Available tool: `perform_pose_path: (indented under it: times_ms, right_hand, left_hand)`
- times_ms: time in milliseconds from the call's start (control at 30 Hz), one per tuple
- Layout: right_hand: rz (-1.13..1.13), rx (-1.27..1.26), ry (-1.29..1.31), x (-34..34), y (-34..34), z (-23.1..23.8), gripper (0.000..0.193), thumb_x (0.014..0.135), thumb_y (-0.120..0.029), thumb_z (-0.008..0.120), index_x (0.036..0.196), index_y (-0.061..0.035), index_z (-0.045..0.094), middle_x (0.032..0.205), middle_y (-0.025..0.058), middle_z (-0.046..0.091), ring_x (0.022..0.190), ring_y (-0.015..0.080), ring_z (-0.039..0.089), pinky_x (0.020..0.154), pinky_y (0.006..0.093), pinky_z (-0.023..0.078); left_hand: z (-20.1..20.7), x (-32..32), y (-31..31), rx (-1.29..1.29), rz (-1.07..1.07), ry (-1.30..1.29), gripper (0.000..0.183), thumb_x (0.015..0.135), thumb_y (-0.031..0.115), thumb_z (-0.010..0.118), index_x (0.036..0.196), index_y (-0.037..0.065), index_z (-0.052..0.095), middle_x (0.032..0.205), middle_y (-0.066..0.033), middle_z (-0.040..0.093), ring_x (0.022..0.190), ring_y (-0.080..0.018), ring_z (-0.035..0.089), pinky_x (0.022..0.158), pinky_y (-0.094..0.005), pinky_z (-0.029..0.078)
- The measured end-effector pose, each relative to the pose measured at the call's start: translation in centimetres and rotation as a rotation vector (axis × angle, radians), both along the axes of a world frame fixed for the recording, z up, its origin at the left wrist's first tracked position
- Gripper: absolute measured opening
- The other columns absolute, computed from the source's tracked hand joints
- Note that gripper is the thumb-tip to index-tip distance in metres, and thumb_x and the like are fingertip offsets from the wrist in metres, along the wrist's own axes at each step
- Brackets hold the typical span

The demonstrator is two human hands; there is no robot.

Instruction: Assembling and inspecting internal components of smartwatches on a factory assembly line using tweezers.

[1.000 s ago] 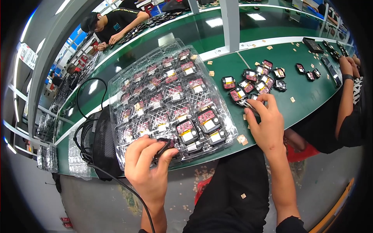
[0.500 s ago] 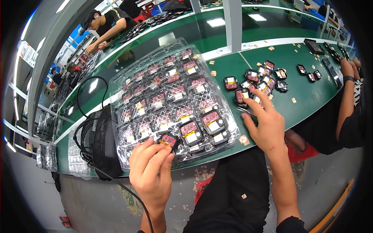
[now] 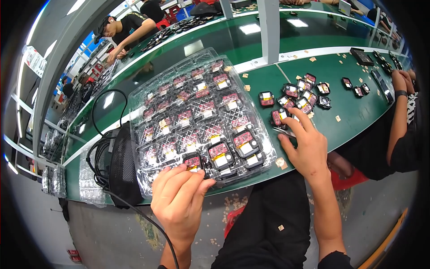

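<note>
At the tray's near left corner, the fingers of my left hand [image 3: 179,197] close on the lower edge of a square watch case [image 3: 192,160] with a red circuit board inside. That case lies against a near compartment of the clear plastic tray [image 3: 134,134]; its lower part is hidden by my fingers. My right hand [image 3: 307,141] reaches over the table with fingers apart. Its fingertips touch or hover beside another open watch case [image 3: 278,117]. A thin metal tool, like tweezers [image 3: 283,131], shows between thumb and forefinger; whether it is held I cannot tell.
Stacked watch cases [image 3: 244,143] fill the tray's near right corner. A loose pile of cases [image 3: 307,98] lies beyond my right hand on the green table [image 3: 358,121]. A black bag [image 3: 122,166] with a cable sits left of the tray. At the right is another person's arm [image 3: 398,116].
My left hand has brought the watch case down into the tray and turned it squarer to the compartment. The right hand stays nearly in place by the pile.
</note>
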State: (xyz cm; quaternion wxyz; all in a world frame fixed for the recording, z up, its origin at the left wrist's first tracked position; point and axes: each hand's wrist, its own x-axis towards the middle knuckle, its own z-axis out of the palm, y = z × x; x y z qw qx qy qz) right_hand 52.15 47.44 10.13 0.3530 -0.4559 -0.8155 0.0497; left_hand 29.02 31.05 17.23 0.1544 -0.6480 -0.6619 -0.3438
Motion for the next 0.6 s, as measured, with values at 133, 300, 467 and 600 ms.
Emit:
perform_pose_path:
  times_ms: [133, 300, 467, 600]
  right_hand:
    - [-0.016, -0.070, 0.023, 0.0, -0.3, 0.3, 0.030, 0.083, -0.023, 0.083, 0.106, -0.0110, 0.068, 0.132, 0.0044, 0.066, 0.078, 0.0284, 0.072, 0.066, 0.0416, 0.056]
    - [-0.007, -0.008, 0.074, 0.3, -0.1, -0.4, 0.031, 0.080, -0.025, 0.087, 0.096, -0.0088, 0.066, 0.121, 0.0015, 0.067, 0.076, 0.0276, 0.071, 0.065, 0.0406, 0.056]
    - [0.023, -0.103, 0.100, 0.5, -0.3, 0.0, 0.032, 0.073, -0.015, 0.084, 0.097, -0.0083, 0.065, 0.122, 0.0031, 0.066, 0.073, 0.0277, 0.071, 0.064, 0.0417, 0.056]
    - [0.007, -0.108, 0.119, 0.7, -0.3, 0.0, 0.033, 0.070, -0.010, 0.080, 0.099, -0.0080, 0.065, 0.123, 0.0043, 0.066, 0.072, 0.0288, 0.070, 0.065, 0.0421, 0.056]
  left_hand:
    - [0.5, 0.6, -0.2, -0.035, 0.027, 0.020, 0.029, 0.072, 0.005, 0.089, 0.100, 0.001, 0.078, 0.093, -0.0094, 0.074, 0.100, -0.0305, 0.072, 0.100, -0.0465, 0.053]
    - [-0.4, 0.6, -0.3, -0.037, 0.033, -0.078, 0.029, 0.078, -0.008, 0.082, 0.106, -0.002, 0.078, 0.105, -0.0146, 0.077, 0.113, -0.0354, 0.072, 0.097, -0.0406, 0.056]
    - [-0.7, 0.0, -0.1, -0.015, 0.038, 0.001, 0.028, 0.079, -0.007, 0.081, 0.106, -0.001, 0.078, 0.104, -0.0132, 0.077, 0.112, -0.0345, 0.072, 0.099, -0.0431, 0.055]
    - [0.0, -0.2, 0.3, -0.054, 0.007, 0.075, 0.028, 0.080, -0.004, 0.080, 0.107, 0.000, 0.076, 0.104, -0.0115, 0.076, 0.116, -0.0357, 0.069, 0.105, -0.0470, 0.051]
